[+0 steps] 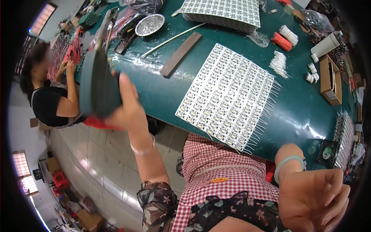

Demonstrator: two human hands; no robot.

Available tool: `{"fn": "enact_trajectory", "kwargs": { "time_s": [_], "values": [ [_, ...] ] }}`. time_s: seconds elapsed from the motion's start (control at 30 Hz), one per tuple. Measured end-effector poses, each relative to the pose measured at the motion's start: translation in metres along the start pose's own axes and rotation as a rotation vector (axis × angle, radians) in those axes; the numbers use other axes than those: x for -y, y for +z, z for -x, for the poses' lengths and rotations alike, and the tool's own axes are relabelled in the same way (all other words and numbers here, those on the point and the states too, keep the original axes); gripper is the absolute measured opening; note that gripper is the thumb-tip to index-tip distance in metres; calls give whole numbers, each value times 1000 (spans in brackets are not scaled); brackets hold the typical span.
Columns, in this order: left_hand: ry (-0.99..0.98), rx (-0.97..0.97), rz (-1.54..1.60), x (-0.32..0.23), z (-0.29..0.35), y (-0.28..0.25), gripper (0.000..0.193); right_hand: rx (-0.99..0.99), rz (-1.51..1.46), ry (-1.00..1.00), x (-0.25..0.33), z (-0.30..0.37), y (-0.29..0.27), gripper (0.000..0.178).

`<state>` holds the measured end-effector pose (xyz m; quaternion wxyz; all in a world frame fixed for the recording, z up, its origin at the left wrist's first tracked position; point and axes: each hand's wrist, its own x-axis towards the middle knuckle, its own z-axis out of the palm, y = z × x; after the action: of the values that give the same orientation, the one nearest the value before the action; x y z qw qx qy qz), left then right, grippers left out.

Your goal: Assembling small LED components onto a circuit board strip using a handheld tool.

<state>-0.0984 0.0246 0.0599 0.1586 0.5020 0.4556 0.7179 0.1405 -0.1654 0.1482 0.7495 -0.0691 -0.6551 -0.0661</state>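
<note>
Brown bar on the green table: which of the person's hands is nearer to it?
Left. The left hand is below and left of the brown bar in the picture; the right hand is farther off, at the lower right, beyond the white panel.

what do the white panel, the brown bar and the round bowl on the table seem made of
White panel: probably circuit board, white-coated, from its repeated rows of small components.
Brown bar: dull, no clear grain visible; wood or metal, cannot tell.
Round bowl: probably shiny metal, from its bright silvery rim, though coated plastic is possible.
</note>
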Motion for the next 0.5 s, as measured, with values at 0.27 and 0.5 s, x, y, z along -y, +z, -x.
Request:
{"fn": "enact_trajectory", "kwargs": {
  "time_s": [0.27, 0.5],
  "values": [
    [-12, 163, -183, 105, -77, 79, 18, -41, 27, -16, 4, -15, -12, 40],
    [179, 245, -231, -34, -166, 61, 20, -27, 448, -236, -30, -3, -44, 22]
  ]
}}
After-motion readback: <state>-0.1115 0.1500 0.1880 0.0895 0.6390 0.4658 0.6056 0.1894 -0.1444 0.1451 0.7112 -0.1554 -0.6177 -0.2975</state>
